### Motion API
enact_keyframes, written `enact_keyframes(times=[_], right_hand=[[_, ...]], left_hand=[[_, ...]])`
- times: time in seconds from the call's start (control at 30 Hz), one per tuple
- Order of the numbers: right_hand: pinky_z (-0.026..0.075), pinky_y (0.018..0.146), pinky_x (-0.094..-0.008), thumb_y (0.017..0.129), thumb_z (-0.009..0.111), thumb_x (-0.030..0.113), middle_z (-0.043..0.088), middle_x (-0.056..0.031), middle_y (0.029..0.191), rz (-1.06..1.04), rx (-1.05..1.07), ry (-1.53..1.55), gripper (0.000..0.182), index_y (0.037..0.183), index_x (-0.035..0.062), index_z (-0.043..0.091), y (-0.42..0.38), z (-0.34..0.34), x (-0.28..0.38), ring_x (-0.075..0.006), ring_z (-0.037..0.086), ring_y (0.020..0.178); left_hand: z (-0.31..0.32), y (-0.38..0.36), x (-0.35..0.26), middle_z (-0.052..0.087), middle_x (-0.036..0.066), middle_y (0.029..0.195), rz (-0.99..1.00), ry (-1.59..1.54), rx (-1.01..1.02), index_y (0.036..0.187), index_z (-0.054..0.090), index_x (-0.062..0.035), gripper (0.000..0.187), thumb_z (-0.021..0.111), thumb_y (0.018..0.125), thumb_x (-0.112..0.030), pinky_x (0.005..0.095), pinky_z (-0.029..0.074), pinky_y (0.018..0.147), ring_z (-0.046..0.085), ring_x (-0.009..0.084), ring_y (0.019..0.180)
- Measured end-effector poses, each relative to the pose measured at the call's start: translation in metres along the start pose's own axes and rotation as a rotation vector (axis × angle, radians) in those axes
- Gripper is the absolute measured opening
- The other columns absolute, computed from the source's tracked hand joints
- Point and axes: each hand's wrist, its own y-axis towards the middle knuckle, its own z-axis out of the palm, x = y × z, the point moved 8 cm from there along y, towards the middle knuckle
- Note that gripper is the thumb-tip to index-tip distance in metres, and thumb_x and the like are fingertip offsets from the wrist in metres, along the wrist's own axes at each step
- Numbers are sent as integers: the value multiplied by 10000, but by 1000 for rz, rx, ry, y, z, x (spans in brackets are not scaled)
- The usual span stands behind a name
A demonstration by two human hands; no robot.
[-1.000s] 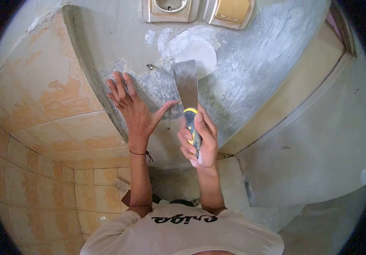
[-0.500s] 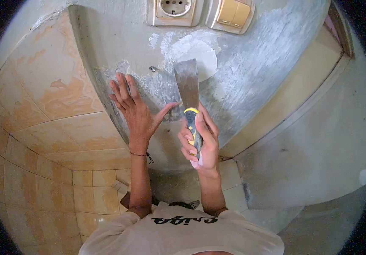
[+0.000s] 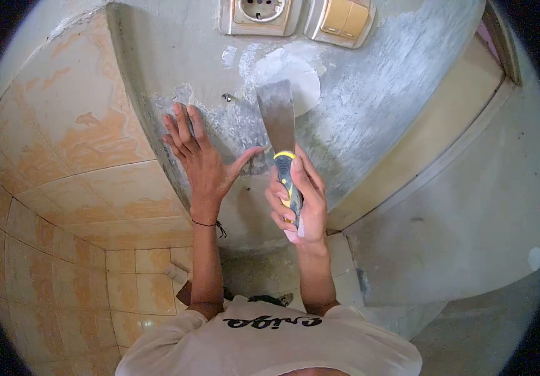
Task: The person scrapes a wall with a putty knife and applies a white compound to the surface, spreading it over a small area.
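Observation:
A putty knife [image 3: 284, 150] with a broad metal blade and a grey and yellow handle is gripped in my right hand [image 3: 301, 197], blade pointing up. Its tip overlaps the lower edge of a round white filler patch [image 3: 301, 88] on the wall; whether it touches cannot be made out. My left hand [image 3: 201, 163] lies against the grey wall with fingers spread, nothing in it. A dark bracelet [image 3: 206, 224] circles that wrist. Patchy, scraped wall [image 3: 232, 128] shows between the two hands, with a small metal hook [image 3: 227, 98] sticking out.
A power socket [image 3: 260, 17] and a double light switch [image 3: 343, 20] sit above the white patch. Orange-patterned tiles [image 3: 82, 131] cover the left wall. On the right stand a yellowish frame [image 3: 420, 160] and a grey door-like panel [image 3: 451, 232].
My right hand and the putty knife have shifted slightly to the right, with the handle turned a little. My left hand stays nearly in place on the wall.

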Motion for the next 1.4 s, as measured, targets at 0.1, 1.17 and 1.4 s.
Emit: enact_keyframes(times=[0.1,1.17,1.4], right_hand=[[248,305,-175,1096,435,349,419,5,707,39,9,52,469,1500,113,417,2,5,4,-30,337,420],[222,289,-166,1097,412,370,393,7,721,96,106,310,481,1524,155,350,9,6,-7,-35,312,432],[234,288,-170,1098,415,368,394,4,719,98,112,337,432,1474,157,395,9,9,-8,-36,313,435]], left_hand=[[1,-2,-1,66,232,1672,15,-4,-3,1602,73,-7,1398,815,642,-702,621,14,1218,-8,437,1547],[1,0,0,59,232,1674,13,4,9,1603,78,-13,1390,815,646,-703,611,-2,1220,-9,430,1549],[3,-1,1,69,227,1672,7,5,0,1604,76,-15,1399,816,639,-706,621,11,1217,-1,433,1547]])
